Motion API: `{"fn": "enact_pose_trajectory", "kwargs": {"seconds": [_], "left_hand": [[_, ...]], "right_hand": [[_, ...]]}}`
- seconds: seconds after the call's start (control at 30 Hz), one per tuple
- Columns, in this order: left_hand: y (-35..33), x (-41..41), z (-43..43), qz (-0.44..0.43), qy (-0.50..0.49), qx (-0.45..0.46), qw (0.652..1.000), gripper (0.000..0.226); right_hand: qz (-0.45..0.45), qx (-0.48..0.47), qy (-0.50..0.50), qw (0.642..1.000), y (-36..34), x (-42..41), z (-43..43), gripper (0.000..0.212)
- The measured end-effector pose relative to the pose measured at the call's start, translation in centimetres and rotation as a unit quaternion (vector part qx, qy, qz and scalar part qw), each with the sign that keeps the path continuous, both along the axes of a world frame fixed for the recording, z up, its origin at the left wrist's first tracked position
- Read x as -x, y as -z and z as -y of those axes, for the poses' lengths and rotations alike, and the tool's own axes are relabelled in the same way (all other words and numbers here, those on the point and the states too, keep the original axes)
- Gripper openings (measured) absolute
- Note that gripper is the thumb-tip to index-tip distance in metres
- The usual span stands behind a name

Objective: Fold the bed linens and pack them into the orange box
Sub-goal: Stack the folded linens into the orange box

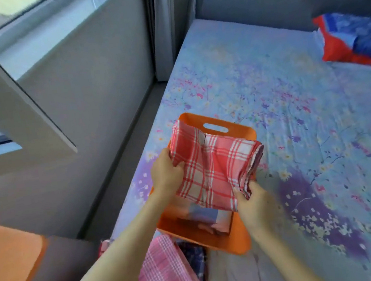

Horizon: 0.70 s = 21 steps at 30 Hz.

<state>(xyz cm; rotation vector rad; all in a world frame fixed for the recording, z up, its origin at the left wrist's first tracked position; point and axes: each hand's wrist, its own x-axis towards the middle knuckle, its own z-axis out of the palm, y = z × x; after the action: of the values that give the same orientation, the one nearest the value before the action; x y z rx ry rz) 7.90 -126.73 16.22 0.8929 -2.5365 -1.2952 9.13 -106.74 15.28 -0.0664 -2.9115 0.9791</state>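
Observation:
A folded red-and-white checked linen [211, 167] hangs just above the open orange box [225, 133], which stands on the bed near its left edge. My left hand [166, 173] grips the linen's left edge. My right hand [253, 198] pinches its lower right corner. Under the linen, folded cloth [206, 217] lies inside the box. A folded pink checked linen [163, 273] and a dark blue patterned one [195, 258] lie in front of the box at the bed's near edge.
The bed carries a light blue flowered sheet [292, 104]. A red-and-blue pillow [358, 37] sits at the far right. A grey wall and window sill run along the left. An orange surface [6, 267] is at the lower left.

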Motion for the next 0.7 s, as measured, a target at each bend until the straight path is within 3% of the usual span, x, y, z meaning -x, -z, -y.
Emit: {"fn": "enact_pose_trajectory", "kwargs": {"seconds": [0.1, 0.17, 0.27, 0.37, 0.5, 0.7], "left_hand": [[4.4, 4.9, 0.0, 0.019, 0.024, 0.022, 0.999, 0.016], [7.3, 7.7, 0.6, 0.054, 0.035, 0.059, 0.996, 0.013], [11.0, 9.7, 0.7, 0.154, 0.123, 0.13, 0.972, 0.055], [15.0, 9.8, 0.0, 0.221, 0.231, 0.191, 0.928, 0.063], [19.2, 10.0, -0.1, 0.254, 0.26, 0.23, 0.903, 0.062], [21.1, 11.8, 0.5, 0.335, 0.296, 0.175, 0.877, 0.055]], "right_hand": [[0.04, 0.041, 0.008, 0.998, 4.1, 4.6, 1.0, 0.005], [0.094, -0.007, 0.02, 0.995, 6.6, 7.6, 1.5, 0.016], [0.202, -0.146, -0.022, 0.968, 10.4, 9.6, 2.0, 0.058], [0.221, -0.24, -0.119, 0.938, 12.7, 10.3, 2.7, 0.076], [0.194, -0.358, -0.216, 0.887, 14.1, 13.3, 3.4, 0.074], [0.334, -0.404, -0.252, 0.814, 18.5, 18.0, 2.8, 0.069]]}}
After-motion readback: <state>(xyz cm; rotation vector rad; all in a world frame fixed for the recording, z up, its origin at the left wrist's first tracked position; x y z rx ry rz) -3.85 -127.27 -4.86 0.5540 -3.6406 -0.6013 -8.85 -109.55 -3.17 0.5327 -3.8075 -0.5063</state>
